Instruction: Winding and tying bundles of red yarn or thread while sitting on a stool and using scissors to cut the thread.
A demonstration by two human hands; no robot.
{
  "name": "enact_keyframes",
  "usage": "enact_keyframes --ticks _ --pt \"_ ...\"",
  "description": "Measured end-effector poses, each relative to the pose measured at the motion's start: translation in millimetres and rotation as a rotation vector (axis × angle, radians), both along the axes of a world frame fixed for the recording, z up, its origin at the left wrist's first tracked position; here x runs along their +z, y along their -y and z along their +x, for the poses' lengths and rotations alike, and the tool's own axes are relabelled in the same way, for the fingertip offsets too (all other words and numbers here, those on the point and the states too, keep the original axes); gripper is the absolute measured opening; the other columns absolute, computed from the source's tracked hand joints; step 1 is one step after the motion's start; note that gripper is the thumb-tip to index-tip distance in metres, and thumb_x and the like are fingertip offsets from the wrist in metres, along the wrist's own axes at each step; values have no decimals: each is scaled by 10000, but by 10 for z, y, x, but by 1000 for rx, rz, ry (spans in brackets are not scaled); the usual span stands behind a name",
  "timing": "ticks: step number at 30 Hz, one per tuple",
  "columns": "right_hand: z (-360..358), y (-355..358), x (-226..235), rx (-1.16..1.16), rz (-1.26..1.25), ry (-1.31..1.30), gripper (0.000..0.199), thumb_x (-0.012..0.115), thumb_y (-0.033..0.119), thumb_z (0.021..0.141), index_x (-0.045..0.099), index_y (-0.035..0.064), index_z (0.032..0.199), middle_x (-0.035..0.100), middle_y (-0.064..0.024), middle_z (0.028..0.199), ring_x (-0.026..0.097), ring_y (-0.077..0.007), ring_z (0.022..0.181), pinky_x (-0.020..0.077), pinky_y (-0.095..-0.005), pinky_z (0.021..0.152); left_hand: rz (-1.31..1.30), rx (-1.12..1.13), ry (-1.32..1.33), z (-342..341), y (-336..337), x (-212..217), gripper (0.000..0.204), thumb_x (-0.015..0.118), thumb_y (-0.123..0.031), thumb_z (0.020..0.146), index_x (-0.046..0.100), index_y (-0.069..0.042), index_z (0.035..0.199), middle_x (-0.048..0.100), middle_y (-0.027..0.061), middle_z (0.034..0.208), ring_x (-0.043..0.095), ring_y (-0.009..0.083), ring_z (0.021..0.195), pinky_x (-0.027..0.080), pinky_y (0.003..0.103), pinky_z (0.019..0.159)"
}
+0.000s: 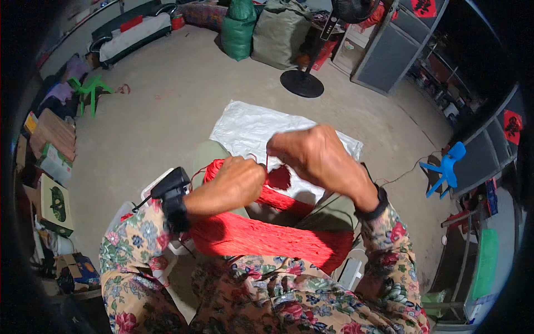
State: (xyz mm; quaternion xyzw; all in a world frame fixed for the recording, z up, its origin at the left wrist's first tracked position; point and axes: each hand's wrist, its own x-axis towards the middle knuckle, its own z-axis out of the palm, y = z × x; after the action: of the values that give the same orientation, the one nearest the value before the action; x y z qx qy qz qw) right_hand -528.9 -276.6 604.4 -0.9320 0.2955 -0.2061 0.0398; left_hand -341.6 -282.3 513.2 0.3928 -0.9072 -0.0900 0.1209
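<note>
A thick skein of red cord [272, 236] lies across my lap, and more of it loops forward over my knees. My left hand [236, 181] is closed in front of the skein, its fingers pressed together around red cord. Slightly higher and to the right, my right hand [317, 153] is closed in a pinch, back of the hand up. A thin red strand [267, 161] stretches between the two hands. The fingertips of both hands are mostly hidden. Beyond my knees a white plastic sheet [245, 122] is spread on the floor.
A standing fan [302, 83], a green sack [239, 30] and a pale sack [281, 33] stand ahead. To the right is a small blue chair [448, 167] with a cable near it; to the left, a green chair [89, 89] and several boxes [55, 203].
</note>
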Motion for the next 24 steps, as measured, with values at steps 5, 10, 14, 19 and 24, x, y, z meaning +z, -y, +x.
enact_keyframes --ticks 5,10,14,19,24 --pt "-75 323 -748 -71 980 444 239 573 249 928 671 31 919 588 57 731 494 -25 663 411 -206 578 -202 -101 -259 158 -231 85 226 661 -57 633 543 12 813 588 191 772 567 382 733 431 460 674" --pt "120 2 -1339 -97 1270 645 238 532 261 944 659 60 959 541 68 648 425 -10 525 328 -187 467 -44 121 -490 453 -330 -45 258 685 -36 616 518 -25 811 541 180 775 526 360 795 409 435 711" --pt "255 -159 -1381 -14 1462 836 179 551 195 931 650 47 934 588 35 672 508 -36 559 408 -187 514 -330 -46 -462 535 -350 -128 311 665 -35 560 507 -28 827 512 147 810 504 342 804 401 430 776" --pt "283 -228 -1454 -174 1508 778 152 563 149 920 648 27 889 625 2 785 559 -65 716 457 -209 667 -458 -105 -276 472 -586 -384 303 668 -89 553 525 -29 812 516 124 827 498 304 861 397 437 807" --pt "280 -406 -1528 -223 1393 611 215 538 210 910 635 52 802 587 26 689 465 -48 582 346 -197 518 -350 -131 -427 369 -827 -879 377 683 -105 517 535 -8 850 507 143 853 499 324 891 385 491 887"
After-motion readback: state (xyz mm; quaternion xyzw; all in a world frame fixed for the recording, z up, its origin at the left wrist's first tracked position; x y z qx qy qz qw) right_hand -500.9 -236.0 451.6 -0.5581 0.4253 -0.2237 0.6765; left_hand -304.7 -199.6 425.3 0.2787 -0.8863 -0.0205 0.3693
